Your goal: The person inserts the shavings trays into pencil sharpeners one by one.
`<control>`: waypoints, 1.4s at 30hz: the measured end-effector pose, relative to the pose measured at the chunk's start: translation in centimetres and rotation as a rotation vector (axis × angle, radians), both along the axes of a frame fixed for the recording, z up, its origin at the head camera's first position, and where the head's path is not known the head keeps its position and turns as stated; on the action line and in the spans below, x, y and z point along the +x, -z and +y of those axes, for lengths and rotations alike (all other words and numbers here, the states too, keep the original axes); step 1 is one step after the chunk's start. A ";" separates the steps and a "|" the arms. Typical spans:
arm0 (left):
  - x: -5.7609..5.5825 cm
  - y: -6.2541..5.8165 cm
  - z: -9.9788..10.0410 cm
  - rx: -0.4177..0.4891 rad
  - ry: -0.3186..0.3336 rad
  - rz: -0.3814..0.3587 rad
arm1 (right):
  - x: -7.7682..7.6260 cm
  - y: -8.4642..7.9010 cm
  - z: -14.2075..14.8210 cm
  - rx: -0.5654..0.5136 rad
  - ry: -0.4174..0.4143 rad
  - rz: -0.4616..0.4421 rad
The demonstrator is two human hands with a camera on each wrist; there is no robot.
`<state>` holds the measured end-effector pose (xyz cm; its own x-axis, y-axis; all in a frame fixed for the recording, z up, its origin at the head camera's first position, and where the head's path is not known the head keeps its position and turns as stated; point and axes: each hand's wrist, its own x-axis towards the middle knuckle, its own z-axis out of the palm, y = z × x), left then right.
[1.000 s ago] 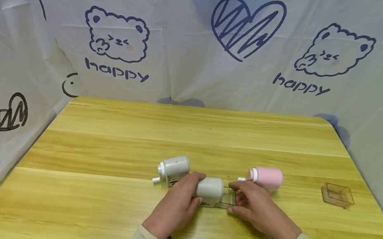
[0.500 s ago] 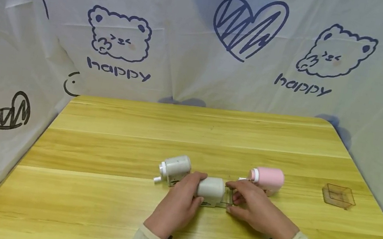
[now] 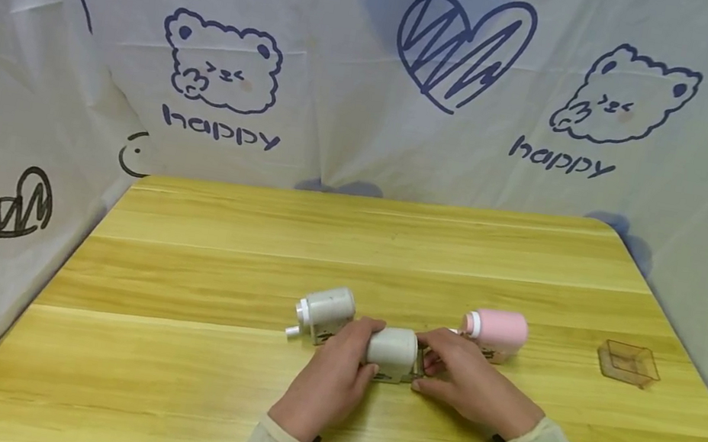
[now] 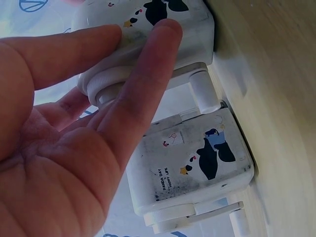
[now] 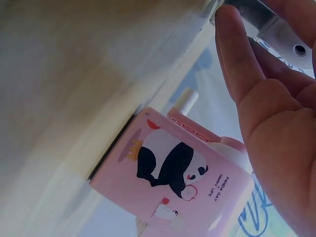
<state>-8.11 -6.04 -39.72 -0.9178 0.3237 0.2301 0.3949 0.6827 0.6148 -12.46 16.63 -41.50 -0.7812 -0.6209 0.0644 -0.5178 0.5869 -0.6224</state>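
Observation:
Near the middle of the table, my left hand grips a white crank pencil sharpener by its crank end. The left wrist view shows fingers across its panda-printed side. My right hand pinches a clear shavings drawer between thumb and fingers at the sharpener's other end. Only a narrow strip of that drawer stands out of the body. In the right wrist view the fingertips are at the drawer, beside the sharpener's pencil-hole face.
Behind my left hand stands a second white sharpener, its crank toward the left. A pink sharpener with a panda print is just behind my right hand. Farther right lies a transparent brown drawer. Printed cloth hangs behind the wooden table.
My right hand has moved left, and the clear drawer has slid deeper into the white sharpener. The left hand has kept its grip, nearly still.

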 end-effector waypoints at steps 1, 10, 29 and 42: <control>0.0 0.0 0.0 -0.002 0.000 -0.003 | 0.0 0.0 0.0 -0.001 -0.005 0.001; -0.1 -0.1 0.0 -0.009 0.008 -0.003 | -0.3 0.1 -0.6 -0.052 -0.041 -0.001; 0.0 -0.2 0.1 -0.021 0.012 0.000 | -0.6 -0.1 -1.2 -0.080 -0.013 -0.085; -0.1 0.1 0.2 -0.016 0.014 -0.006 | -1.0 0.1 -1.4 -0.075 -0.005 -0.111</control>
